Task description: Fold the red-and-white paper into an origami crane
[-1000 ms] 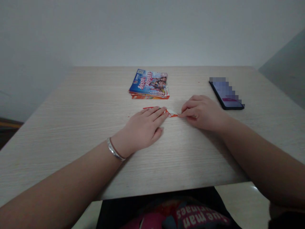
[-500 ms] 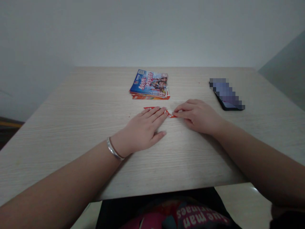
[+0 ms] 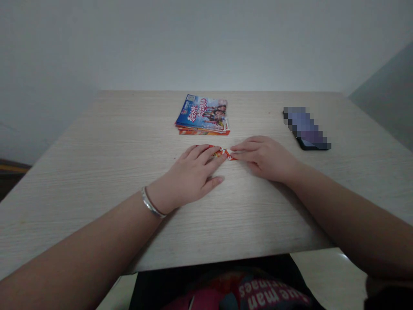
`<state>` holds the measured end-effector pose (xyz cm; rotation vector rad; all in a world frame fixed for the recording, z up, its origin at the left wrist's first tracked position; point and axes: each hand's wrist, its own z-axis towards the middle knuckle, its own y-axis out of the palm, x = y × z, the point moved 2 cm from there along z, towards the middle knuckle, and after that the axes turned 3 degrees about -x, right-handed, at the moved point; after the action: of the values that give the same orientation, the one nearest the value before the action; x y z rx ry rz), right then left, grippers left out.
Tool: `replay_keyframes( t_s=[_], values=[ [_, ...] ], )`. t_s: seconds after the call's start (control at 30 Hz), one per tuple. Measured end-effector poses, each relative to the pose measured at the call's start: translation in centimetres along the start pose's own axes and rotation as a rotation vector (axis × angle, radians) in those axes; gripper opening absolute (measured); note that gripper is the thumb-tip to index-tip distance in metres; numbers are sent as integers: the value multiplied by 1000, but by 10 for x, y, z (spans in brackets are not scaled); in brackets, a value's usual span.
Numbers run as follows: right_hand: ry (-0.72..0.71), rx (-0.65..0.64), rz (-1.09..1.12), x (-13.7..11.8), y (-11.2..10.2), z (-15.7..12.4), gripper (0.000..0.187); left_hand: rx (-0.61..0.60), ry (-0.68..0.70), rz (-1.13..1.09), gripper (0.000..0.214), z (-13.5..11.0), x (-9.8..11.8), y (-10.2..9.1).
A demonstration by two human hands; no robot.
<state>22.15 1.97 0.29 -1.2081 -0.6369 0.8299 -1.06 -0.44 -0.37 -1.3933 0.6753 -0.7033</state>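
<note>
A small folded piece of red and white printed paper (image 3: 230, 156) lies on the table, partly covered by my fingers. My left hand (image 3: 193, 174) rests palm down over its left part, fingers stretched out flat and thumb apart on the tabletop. At the paper's right end, my right hand (image 3: 266, 158) has its fingertips closed on the edge, with the other fingers bent. How the paper is folded under the fingers is hidden.
Behind the hands sits a stack of printed leaflets (image 3: 203, 113), the top one blue. A phone (image 3: 306, 129) with a blurred screen lies at the right. The pale wooden table (image 3: 112, 142) meets a wall (image 3: 206, 47) at the back.
My left hand has shifted slightly left and now covers the paper's left tip. My right fingertips have moved slightly left along the paper, showing more white. Leaflets and phone stay put.
</note>
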Motion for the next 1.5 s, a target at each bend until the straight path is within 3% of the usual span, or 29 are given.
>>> replay_keyframes(
  t_s=[0.3, 0.4, 0.53, 0.73, 1.0, 1.13, 1.33, 1.5],
  values=[
    [123, 149, 195, 1, 0, 0, 27, -13, 75, -205, 51, 5, -3, -2],
    [92, 121, 168, -4, 2, 2, 26, -17, 90, -229, 48, 6, -4, -4],
    [51, 72, 75, -6, -1, 1, 24, -28, 86, -97, 49, 6, -4, -7],
    [107, 83, 116, -5, 2, 4, 26, -73, 51, -53, 56, 7, -1, -10],
    [191, 117, 196, -4, 5, 7, 16, -32, -18, -142, 44, 7, -3, -10],
    [288, 130, 184, -4, 8, 7, 26, -8, -28, -186, 42, 9, -4, -11],
    [342, 194, 290, 3, 14, 7, 18, -38, -44, -119, 39, 12, -3, -14],
    [378, 206, 274, 5, 17, 9, 35, 57, -85, -150, 33, 14, 1, -14]
  ],
)
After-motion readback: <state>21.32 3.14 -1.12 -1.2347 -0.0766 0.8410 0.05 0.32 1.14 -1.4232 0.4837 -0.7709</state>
